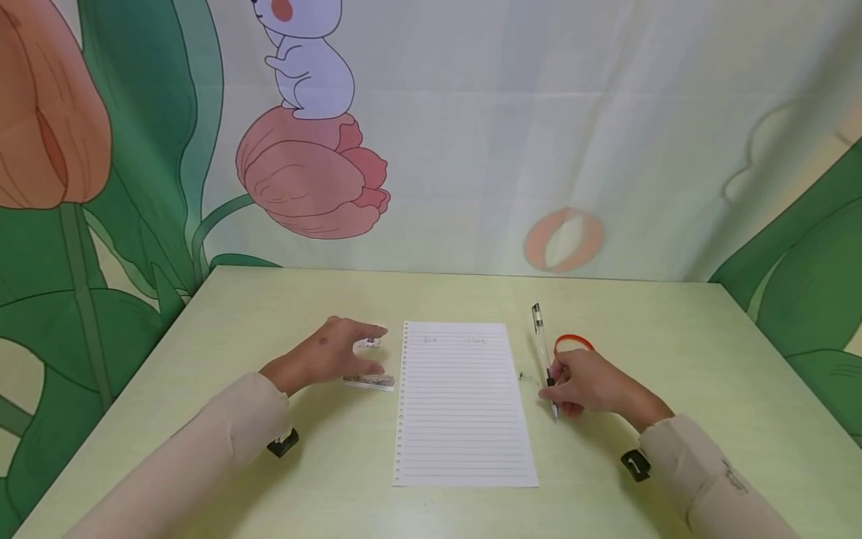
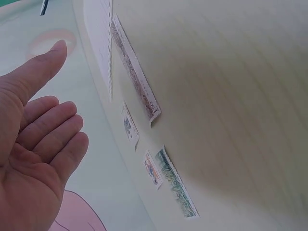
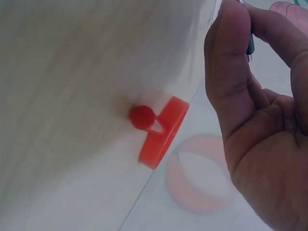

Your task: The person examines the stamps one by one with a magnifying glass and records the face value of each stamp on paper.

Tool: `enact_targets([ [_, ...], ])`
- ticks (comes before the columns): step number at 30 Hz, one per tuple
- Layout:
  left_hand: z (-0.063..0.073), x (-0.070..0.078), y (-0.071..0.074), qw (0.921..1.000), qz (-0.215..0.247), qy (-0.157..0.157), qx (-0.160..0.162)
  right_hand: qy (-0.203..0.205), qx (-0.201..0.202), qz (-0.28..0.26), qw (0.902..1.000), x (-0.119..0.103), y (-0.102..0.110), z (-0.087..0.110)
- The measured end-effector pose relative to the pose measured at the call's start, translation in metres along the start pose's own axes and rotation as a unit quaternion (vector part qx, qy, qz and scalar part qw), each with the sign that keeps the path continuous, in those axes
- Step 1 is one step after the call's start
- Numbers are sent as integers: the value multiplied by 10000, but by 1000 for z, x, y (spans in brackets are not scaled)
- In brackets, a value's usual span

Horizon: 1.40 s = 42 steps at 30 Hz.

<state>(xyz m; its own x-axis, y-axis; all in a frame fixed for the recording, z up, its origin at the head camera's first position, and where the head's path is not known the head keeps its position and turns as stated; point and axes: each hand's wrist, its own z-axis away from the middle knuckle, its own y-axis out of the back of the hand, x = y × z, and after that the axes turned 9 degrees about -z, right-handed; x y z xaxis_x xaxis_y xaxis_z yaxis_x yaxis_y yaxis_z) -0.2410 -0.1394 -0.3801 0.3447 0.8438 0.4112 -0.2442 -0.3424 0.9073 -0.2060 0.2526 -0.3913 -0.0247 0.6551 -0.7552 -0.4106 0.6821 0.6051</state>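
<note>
My left hand (image 1: 330, 352) hovers over the table left of a lined paper sheet (image 1: 465, 412), thumb and fingers apart, holding nothing. Below it lie several stamps with perforated edges: a long brown stamp (image 2: 137, 77), a green stamp (image 2: 177, 185) and two small ones, a dark-figured stamp (image 2: 128, 126) and an orange-blue stamp (image 2: 152, 169). On the sheet's right side, my right hand (image 1: 589, 380) pinches a clear pen (image 1: 542, 346) near its black grip, tip down. Just beyond that hand rests a red plastic ring (image 1: 575, 338); a round red knob (image 3: 142, 117) shows beside its band.
Faint writing runs along the sheet's top lines. A small dark-and-clear item (image 1: 524, 376), too small to identify, lies between paper and pen. Behind the pale table (image 1: 741, 359) hangs a curtain (image 1: 471, 150) printed with tulips and a white animal.
</note>
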Motion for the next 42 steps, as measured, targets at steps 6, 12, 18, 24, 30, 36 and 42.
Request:
enact_targets([
  [6, 9, -5, -1, 9997, 174, 68, -131, -209, 12, 30, 9998, 6, -4, 5],
  [12, 17, -12, -6, 9989, 400, 190, -183, -234, 0, 106, 9997, 7, -6, 8],
  [18, 22, -14, -9, 9993, 337, 155, -111, -381, -35, 158, 9991, 7, -8, 9],
  [24, 26, -17, -9, 9997, 173, 151, -39, -467, -45, 223, 9987, 10, -8, 7],
  [30, 31, -21, -11, 9995, 237, 223, -45, -480, -138, 209, 9985, 10, -9, 10],
  [36, 34, -24, -10, 9992, 227, 328, -61, -563, -166, 109, 9982, 5, -5, 15],
  [42, 37, -29, -7, 9991, 169, 398, -23, -313, 106, -16, 9995, 9, 9, 21],
])
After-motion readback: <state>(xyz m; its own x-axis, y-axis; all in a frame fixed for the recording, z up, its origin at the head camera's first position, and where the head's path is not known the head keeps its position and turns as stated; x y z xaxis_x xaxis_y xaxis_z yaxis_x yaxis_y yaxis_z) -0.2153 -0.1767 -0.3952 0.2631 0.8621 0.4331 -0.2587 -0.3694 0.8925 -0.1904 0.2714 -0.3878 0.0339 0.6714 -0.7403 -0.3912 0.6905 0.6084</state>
